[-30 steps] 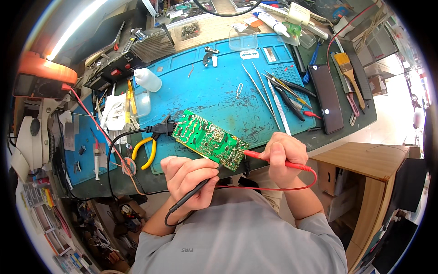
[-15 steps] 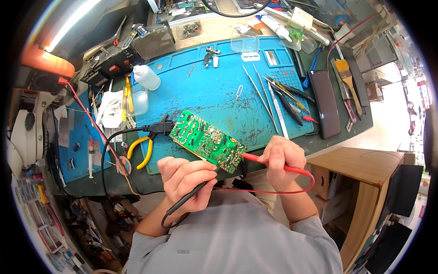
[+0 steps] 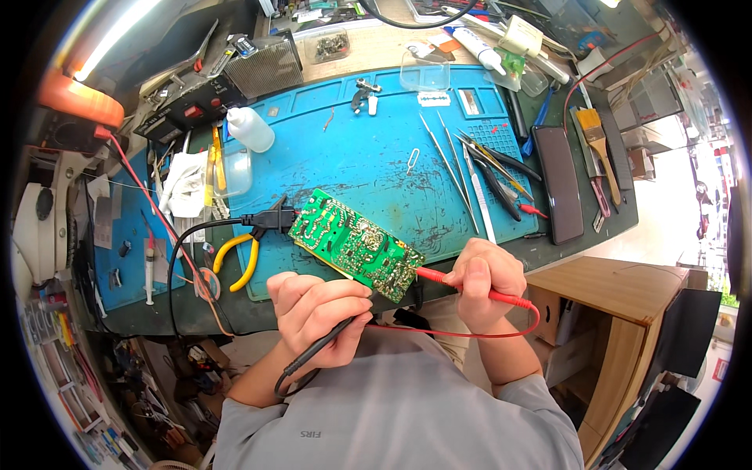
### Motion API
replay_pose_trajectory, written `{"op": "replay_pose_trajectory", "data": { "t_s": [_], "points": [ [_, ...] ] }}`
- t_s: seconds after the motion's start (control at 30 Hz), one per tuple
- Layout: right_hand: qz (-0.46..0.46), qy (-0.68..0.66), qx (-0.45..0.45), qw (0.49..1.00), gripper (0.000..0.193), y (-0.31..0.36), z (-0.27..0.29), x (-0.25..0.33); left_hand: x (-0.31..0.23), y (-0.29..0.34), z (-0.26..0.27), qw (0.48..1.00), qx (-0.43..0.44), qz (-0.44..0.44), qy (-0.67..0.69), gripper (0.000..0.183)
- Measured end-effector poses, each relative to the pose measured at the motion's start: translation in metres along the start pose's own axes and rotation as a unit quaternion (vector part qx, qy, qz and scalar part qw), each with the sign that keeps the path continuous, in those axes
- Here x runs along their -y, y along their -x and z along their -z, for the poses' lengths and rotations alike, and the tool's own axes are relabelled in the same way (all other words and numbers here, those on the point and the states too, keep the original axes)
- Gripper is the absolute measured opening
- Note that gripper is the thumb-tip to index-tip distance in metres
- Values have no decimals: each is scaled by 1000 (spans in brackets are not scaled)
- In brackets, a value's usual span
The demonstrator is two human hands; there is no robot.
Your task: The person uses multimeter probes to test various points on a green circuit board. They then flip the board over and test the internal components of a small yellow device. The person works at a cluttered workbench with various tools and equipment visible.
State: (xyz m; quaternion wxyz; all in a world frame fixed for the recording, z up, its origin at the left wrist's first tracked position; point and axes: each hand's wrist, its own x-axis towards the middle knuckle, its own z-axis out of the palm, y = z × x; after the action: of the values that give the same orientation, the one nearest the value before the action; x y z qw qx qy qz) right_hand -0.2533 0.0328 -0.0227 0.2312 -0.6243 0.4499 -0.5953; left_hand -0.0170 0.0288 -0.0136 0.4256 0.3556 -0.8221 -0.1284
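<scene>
My right hand (image 3: 487, 283) is closed around a red test probe (image 3: 507, 298), whose tip meets the right end of a green circuit board (image 3: 356, 244). The board lies solder side up, slanting over the front of the blue mat. Closed on a black test probe (image 3: 319, 347), my left hand (image 3: 317, 313) is at the board's near edge; that probe's tip is hidden, and I cannot tell whether the fingers also grip the board. A black power plug (image 3: 274, 219) joins the board's left end. Yellow-handled pliers (image 3: 249, 262) lie beside the plug's cord.
On the blue mat (image 3: 345, 157) lie tweezers (image 3: 453, 160), black pliers (image 3: 497, 188) and a paper clip (image 3: 412, 160). A white squeeze bottle (image 3: 251, 130) stands at left, near an orange meter (image 3: 78, 102). A phone (image 3: 562, 192) and a brush (image 3: 599, 141) lie at right.
The view has shifted slightly. Both hands keep their hold on the probes, and the red probe tip stays at the board's right end with a slight change of angle.
</scene>
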Motion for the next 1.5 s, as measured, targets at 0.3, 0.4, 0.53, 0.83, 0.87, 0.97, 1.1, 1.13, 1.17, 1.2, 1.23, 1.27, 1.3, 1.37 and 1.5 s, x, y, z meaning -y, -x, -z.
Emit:
{"op": "replay_pose_trajectory", "data": {
  "t_s": [0.3, 0.4, 0.53, 0.83, 0.87, 0.97, 1.1, 1.13, 1.17, 1.2, 1.23, 1.27, 1.3, 1.37, 1.5],
  "points": [
    [-25, 12, 8, 1000, 23, 0, 3, 2, 1, 1, 0, 1000, -7, 2, -1, 12],
    [-12, 8, 1, 1000, 28, 0, 1, 1, 1, 1, 0, 1000, 3, -2, -3, 11],
    [3, 1, 1, 1000, 31, 0, 0, -1, 0, 1, 1, 1000, 7, -3, -5, 10],
    [10, 1, -2, 1000, 30, -1, 0, -1, 0, 1, -1, 1000, -10, 6, 1, 12],
    [9, 2, 1, 1000, 30, -1, 0, -1, 0, 1, -1, 1000, -10, 6, 1, 11],
    [6, 4, 6, 1000, 28, 0, 2, 0, -1, 1, -1, 1000, -7, 6, -1, 10],
    [0, 4, 7, 1000, 23, 0, 4, -1, -1, 1, 0, 1000, 0, 8, -6, 8],
    [-2, 3, 4, 1000, 22, 1, 4, -2, -1, 1, 0, 1000, 5, 8, -8, 8],
    [0, -2, 2, 1000, 21, 1, 4, -2, -1, 1, 0, 1000, 6, 7, -9, 8],
    [3, -7, 0, 1000, 20, -1, 3, -2, -1, 1, -1, 1000, 6, 7, -11, 9],
    [5, -14, -3, 1000, 19, -1, 3, -2, -1, 1, 0, 1000, 9, 7, -13, 9],
    [8, -15, -5, 1000, 19, -2, 2, -2, -2, 1, 0, 1000, 11, 5, -17, 9],
    [12, -16, -7, 1000, 18, -2, 2, -1, -2, 1, -1, 1000, 13, 4, -20, 10],
    [30, -23, -14, 999, 22, 0, -1, -6, -1, 1, 0, 999, 22, -4, -27, 11],
    [57, -21, -22, 998, 29, 0, -2, -9, -1, 3, 2, 999, 31, -3, -32, 10]
  ]
}}
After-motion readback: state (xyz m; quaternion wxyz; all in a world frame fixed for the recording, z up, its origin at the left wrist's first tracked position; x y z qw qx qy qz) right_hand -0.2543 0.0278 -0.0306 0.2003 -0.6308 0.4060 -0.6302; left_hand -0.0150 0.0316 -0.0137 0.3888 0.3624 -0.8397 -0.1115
